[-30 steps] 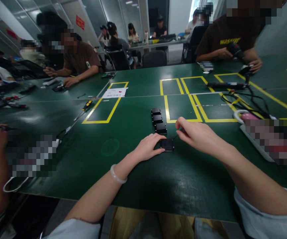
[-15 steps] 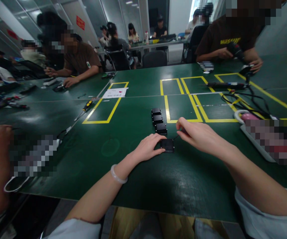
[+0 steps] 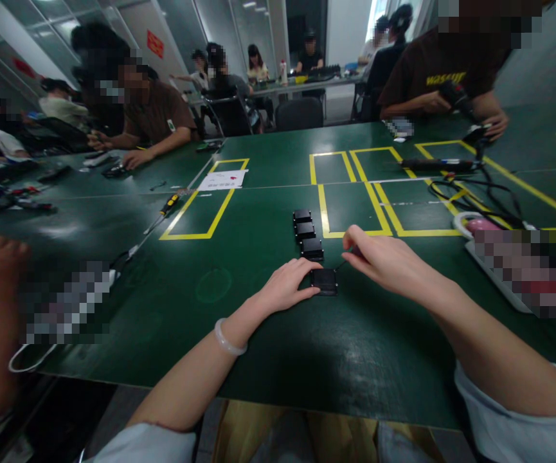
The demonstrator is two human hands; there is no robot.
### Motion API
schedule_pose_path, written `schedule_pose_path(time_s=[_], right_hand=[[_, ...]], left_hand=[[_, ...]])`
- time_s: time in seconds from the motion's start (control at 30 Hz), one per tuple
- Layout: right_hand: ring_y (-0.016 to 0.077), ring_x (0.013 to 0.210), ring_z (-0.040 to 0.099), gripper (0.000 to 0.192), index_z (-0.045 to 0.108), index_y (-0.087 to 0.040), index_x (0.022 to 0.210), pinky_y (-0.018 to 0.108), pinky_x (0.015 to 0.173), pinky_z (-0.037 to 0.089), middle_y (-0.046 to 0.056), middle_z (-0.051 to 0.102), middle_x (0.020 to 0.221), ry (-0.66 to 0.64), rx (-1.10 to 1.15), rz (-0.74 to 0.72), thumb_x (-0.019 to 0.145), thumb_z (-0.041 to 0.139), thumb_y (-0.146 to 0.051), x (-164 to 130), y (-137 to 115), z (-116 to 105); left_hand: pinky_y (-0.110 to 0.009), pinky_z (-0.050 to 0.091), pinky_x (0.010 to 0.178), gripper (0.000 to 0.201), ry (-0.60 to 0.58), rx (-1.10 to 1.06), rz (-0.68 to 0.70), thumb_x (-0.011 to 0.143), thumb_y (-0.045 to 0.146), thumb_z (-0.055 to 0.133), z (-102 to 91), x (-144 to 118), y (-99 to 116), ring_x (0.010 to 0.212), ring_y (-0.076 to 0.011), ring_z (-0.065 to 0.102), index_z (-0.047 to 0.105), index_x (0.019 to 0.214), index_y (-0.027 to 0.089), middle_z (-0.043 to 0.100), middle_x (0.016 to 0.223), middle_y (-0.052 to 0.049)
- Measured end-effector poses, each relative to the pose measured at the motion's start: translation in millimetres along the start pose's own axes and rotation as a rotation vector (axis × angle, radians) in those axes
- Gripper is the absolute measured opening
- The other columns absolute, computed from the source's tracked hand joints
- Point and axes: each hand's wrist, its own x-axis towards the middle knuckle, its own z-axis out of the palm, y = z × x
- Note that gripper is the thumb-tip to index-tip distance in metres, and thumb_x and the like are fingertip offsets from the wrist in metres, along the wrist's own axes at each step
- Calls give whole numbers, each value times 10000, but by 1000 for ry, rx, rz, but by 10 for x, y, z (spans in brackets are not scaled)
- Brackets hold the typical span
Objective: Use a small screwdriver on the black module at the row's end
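Observation:
My left hand (image 3: 287, 286) rests on the green table (image 3: 258, 334) with its fingers pressed against the left side of a small black square module (image 3: 324, 280), holding it in place. My right hand (image 3: 384, 260) hovers just right of the module, fingers pinched on a thin dark tool whose tip points toward the module's far right corner. Three more black modules (image 3: 305, 231) lie in a row just beyond it. A pale bracelet circles my left wrist.
Yellow tape rectangles (image 3: 349, 193) mark the table beyond the modules. A screwdriver (image 3: 164, 209) lies to the left, cables and a dark tool (image 3: 436, 165) to the right, and a white tray (image 3: 499, 283) by my right arm. Other people sit around the table.
Nothing has moved on the table. My hands stay where they were, with only a slight shift of the right hand.

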Motion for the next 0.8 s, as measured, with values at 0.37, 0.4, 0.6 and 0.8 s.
schedule_pose_path(time_s=[0.37,0.4,0.6,0.8], right_hand=[[168,614,545,119,436,-210,988,271,530,286,15,615,749,-2,-8,51,959,382,-312,12,-37,-11],[166,620,544,111,434,-210,985,270,533,292,16,616,759,-1,3,32,953,388,-306,4,-19,-11],[174,640,562,145,457,-210,967,271,529,282,25,632,781,3,-44,49,949,422,-350,-4,-55,-22],[180,612,562,181,476,-197,973,274,520,263,31,629,732,-12,-91,74,975,362,-338,16,-89,-13]], left_hand=[[-361,462,877,387,5,0,6,898,383,613,-4,1,-2,1048,-234,548,497,1241,245,587,1166,-54],[-361,462,878,387,4,0,6,899,381,613,-3,0,-2,1047,-233,549,496,1242,246,586,1169,-53],[-360,467,872,390,7,4,5,895,386,617,-2,-1,0,1034,-230,553,497,1238,245,588,1155,-52],[-370,467,887,381,2,2,3,893,374,617,-3,1,1,1055,-238,551,499,1233,248,585,1174,-56]])
